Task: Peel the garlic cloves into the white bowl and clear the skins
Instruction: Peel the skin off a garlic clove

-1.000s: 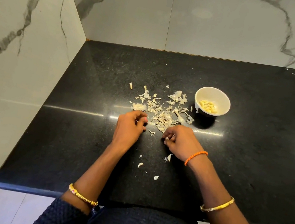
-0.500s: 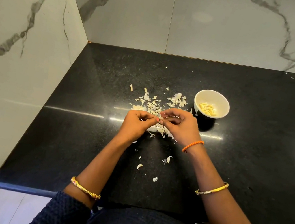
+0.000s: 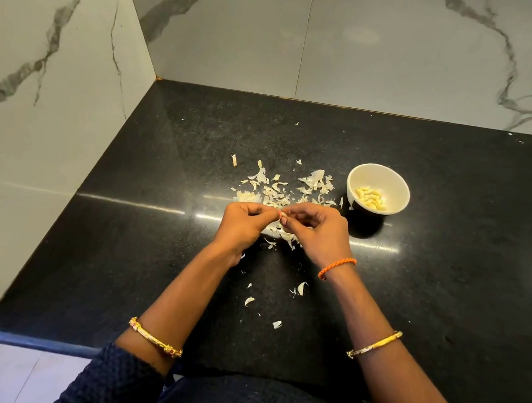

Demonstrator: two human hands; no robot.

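Peeling a clove, both hands pinching it over the skins.
L hand steadies, R hand strips; next: drop into white bowl, likely.

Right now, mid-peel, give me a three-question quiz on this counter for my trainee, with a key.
1. True or false: the white bowl already holds peeled cloves.
2. Which side of the bowl is the main pile of skins on? A) its left B) its right C) behind it, by the wall
3. Fill in: the left hand and right hand meet at a small garlic clove above the black ______.

Key
1. True.
2. A. The skins lie left of the bowl; a few loose scraps lie nearer the person.
3. Counter.
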